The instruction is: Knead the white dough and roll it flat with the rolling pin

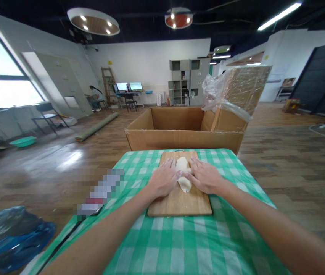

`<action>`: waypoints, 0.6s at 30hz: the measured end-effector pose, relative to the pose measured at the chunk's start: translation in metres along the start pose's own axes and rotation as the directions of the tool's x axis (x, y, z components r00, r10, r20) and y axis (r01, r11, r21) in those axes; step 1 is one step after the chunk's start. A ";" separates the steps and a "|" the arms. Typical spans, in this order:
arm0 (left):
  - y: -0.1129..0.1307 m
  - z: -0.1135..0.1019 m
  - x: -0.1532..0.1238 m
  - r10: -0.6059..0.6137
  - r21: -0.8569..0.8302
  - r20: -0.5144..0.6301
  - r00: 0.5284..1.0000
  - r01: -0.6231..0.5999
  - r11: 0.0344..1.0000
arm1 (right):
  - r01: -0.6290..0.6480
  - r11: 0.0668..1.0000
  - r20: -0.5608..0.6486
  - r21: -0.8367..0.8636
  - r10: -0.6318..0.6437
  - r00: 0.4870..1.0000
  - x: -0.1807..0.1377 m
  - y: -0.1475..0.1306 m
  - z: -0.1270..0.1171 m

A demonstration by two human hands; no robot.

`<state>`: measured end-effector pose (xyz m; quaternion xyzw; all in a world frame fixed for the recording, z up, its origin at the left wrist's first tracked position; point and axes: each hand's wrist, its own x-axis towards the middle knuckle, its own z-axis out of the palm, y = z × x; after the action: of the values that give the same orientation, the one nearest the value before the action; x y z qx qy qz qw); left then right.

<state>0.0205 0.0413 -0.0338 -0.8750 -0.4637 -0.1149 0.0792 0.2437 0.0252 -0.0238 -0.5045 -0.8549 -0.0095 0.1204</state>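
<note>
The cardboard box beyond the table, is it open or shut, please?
Open: the cardboard box has its flaps raised, and its inner walls show.

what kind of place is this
Probably an open office or studio, not a kitchen: monitors on a far desk, grey cabinets along the same wall, a large cardboard box behind the table. The left hand and right hand rest on dough on a board.

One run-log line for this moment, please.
left hand: flat, fingers touching pale dough piece | right hand: flat, fingers touching dough | dough on rectangular wooden cutting board | board on green-checked tablecloth | open brown cardboard box behind
</note>
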 end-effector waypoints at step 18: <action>-0.011 0.005 0.020 -0.009 0.016 0.004 1.000 0.009 1.000 | 0.022 0.984 0.164 0.178 -0.052 0.985 0.032 0.032 0.005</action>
<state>0.0229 0.0647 -0.0325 -0.8725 -0.4685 -0.1098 0.0849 0.2551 0.0694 -0.0254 -0.4749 -0.8688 0.1061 0.0919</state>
